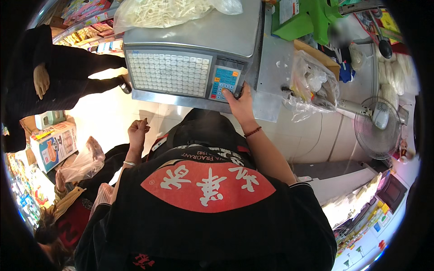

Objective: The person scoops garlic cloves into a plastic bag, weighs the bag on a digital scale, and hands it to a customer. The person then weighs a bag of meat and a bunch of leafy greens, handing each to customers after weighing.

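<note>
A metal-topped weighing scale (pixel 190 35) with a panel of white keys (pixel 169 73) stands before me. My right hand (pixel 241 103) is at its front right corner. The thumb rests on the blue number keypad (pixel 225 81), while the fingers lie along the housing's right edge. On the weighing plate, a clear plastic bag (pixel 169 13) contains pale, noodle-like strips; the frame's top cuts it off. My left hand (pixel 138 130) hangs in the air below the scale's left part, fingers curled, with nothing visible in it.
A person in dark clothes (pixel 64 71) stands at the left. Lower left, another person's hand (pixel 60 181) is beside a plastic bag (pixel 88 161). To the right are a green plastic holder (pixel 295 20), an open plastic bag (pixel 315 81) and a fan (pixel 378 127).
</note>
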Tool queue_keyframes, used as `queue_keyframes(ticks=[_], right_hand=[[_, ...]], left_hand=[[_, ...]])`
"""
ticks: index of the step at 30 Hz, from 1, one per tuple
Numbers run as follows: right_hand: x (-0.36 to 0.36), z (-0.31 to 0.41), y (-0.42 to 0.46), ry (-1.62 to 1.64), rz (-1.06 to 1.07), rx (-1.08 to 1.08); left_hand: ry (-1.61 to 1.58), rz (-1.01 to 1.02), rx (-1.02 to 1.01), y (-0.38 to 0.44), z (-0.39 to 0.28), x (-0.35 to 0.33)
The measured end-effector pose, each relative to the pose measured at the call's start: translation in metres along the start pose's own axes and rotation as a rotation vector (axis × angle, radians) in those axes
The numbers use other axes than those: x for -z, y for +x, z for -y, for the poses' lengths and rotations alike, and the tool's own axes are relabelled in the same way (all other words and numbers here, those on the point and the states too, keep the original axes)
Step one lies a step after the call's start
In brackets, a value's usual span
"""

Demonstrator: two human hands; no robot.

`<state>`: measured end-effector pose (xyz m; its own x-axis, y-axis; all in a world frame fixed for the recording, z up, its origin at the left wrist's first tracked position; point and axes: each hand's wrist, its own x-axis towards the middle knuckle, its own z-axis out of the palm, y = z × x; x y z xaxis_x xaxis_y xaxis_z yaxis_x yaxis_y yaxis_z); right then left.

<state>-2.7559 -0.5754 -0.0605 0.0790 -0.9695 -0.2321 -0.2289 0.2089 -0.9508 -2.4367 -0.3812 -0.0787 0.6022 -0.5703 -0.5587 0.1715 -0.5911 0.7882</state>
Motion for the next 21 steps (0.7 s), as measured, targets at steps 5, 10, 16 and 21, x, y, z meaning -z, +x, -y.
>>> queue_keyframes(ticks=[5, 10, 16, 21], right_hand=[[-0.001, 0.015, 0.004, -0.113, 0.021, -0.06], [-0.023, 0.02, 0.016, -0.276, -0.165, 0.01], [-0.017, -0.001, 0.015, -0.262, -0.276, 0.104], [-0.005, 0.045, -0.002, 0.22, -0.222, -0.127]], left_hand=[[-0.037, 0.005, -0.011, 0.003, 0.002, 0.002], [-0.091, -0.026, -0.256, 0.009, -0.047, -0.013], [0.408, -0.168, -1.185, -0.008, -0.213, -0.069], [0.683, -0.251, -1.355, 0.025, -0.337, -0.149]])
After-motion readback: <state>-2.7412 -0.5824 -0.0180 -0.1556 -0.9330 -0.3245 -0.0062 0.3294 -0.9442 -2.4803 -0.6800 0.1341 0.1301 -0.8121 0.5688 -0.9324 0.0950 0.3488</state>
